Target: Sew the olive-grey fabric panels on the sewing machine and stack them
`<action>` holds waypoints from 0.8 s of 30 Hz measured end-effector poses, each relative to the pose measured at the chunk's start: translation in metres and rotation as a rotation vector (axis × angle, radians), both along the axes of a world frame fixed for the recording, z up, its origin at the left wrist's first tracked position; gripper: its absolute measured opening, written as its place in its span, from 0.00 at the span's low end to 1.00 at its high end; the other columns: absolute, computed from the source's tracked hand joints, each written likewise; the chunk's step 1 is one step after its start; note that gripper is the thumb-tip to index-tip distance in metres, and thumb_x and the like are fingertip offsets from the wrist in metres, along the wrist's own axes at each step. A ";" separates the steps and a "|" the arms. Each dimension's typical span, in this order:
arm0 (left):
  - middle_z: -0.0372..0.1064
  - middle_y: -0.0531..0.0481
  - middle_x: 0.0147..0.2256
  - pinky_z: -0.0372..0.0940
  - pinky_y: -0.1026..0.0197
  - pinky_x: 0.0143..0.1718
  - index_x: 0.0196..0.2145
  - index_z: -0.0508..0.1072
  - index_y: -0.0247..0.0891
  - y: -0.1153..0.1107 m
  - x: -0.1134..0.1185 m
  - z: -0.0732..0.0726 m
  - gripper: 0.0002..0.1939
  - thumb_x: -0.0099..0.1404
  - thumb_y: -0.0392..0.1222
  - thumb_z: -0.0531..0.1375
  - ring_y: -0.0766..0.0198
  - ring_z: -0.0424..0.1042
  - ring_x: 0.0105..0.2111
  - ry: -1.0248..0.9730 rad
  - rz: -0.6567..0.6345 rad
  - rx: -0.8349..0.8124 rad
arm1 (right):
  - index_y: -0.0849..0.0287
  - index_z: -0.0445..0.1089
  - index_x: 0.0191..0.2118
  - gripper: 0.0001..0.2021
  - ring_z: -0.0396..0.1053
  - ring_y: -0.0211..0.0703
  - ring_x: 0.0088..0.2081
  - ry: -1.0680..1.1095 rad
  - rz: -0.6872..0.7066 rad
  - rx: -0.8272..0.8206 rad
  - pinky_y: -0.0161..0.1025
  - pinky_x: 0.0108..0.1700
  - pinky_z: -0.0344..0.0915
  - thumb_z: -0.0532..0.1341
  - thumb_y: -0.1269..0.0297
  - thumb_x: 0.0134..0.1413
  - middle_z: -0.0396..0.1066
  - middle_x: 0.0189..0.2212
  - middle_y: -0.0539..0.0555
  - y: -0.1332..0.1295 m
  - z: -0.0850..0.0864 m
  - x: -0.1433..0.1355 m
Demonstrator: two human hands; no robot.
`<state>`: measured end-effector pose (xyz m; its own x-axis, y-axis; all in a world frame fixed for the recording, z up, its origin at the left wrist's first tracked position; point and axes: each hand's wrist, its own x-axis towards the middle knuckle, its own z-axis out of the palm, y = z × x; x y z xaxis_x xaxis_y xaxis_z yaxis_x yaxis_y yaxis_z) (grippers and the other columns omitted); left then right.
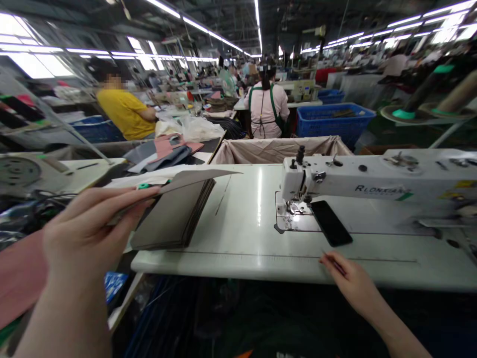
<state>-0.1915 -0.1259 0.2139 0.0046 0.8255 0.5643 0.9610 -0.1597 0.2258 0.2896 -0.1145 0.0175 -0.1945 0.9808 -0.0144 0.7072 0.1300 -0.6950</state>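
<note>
At the near bench (238, 243): two bare hands, one left hand (84, 233) and one right hand (350, 278); one stack of grey-brown panels (167, 219), several layers deep, too tightly packed to number; one black phone (331, 223); one thin tool (339, 268); one sewing machine (346, 174). To the right, two thread cones (420, 94). Beyond, one fabric-lined bin (238, 151), at least three blue baskets (322, 127), two nearer co-workers (265, 109), plus more people farther off, too blurred to count.

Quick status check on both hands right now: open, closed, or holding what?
Left hand: closed, pinching a gray-brown sheet above the stack.
Right hand: closed on a small thin item, too small to identify.
</note>
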 end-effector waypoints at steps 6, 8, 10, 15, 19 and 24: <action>0.72 0.52 0.50 0.63 0.56 0.52 0.54 0.72 0.43 0.035 -0.035 -0.104 0.19 0.72 0.47 0.49 0.59 0.71 0.47 0.311 -0.115 -0.082 | 0.53 0.63 0.57 0.19 0.73 0.50 0.38 -0.389 0.105 0.273 0.42 0.36 0.67 0.48 0.54 0.67 0.74 0.42 0.56 0.012 -0.026 -0.033; 0.72 0.50 0.49 0.63 0.57 0.50 0.55 0.71 0.44 0.033 -0.049 -0.135 0.19 0.72 0.47 0.49 0.58 0.72 0.46 0.323 -0.088 -0.116 | 0.53 0.63 0.57 0.19 0.73 0.49 0.36 -0.463 0.127 0.326 0.41 0.35 0.66 0.48 0.54 0.67 0.73 0.38 0.56 0.017 -0.033 -0.035; 0.71 0.50 0.50 0.63 0.56 0.51 0.56 0.69 0.45 0.026 -0.058 -0.153 0.19 0.71 0.46 0.50 0.57 0.72 0.47 0.311 -0.059 -0.125 | 0.53 0.64 0.57 0.19 0.72 0.47 0.34 -0.497 0.133 0.377 0.40 0.34 0.66 0.49 0.54 0.67 0.72 0.35 0.55 0.021 -0.037 -0.036; 0.70 0.48 0.51 0.61 0.55 0.53 0.57 0.68 0.46 0.017 -0.059 -0.158 0.20 0.71 0.47 0.50 0.56 0.70 0.49 0.261 -0.036 -0.126 | 0.55 0.64 0.57 0.19 0.70 0.47 0.35 -0.529 0.099 0.454 0.40 0.35 0.65 0.49 0.56 0.67 0.68 0.35 0.55 0.030 -0.044 -0.034; 0.67 0.46 0.52 0.59 0.52 0.57 0.57 0.68 0.44 0.019 -0.055 -0.152 0.23 0.68 0.53 0.54 0.53 0.68 0.51 0.217 -0.072 -0.151 | 0.55 0.64 0.58 0.19 0.69 0.47 0.36 -0.540 0.086 0.457 0.41 0.37 0.65 0.50 0.57 0.67 0.67 0.36 0.56 0.036 -0.046 -0.033; 0.61 0.45 0.57 0.55 0.44 0.59 0.59 0.64 0.45 0.016 -0.034 -0.151 0.27 0.64 0.53 0.58 0.47 0.64 0.55 0.225 -0.083 -0.052 | 0.56 0.64 0.57 0.18 0.67 0.49 0.39 -0.547 0.040 0.426 0.43 0.42 0.64 0.54 0.59 0.65 0.67 0.38 0.57 0.040 -0.038 -0.036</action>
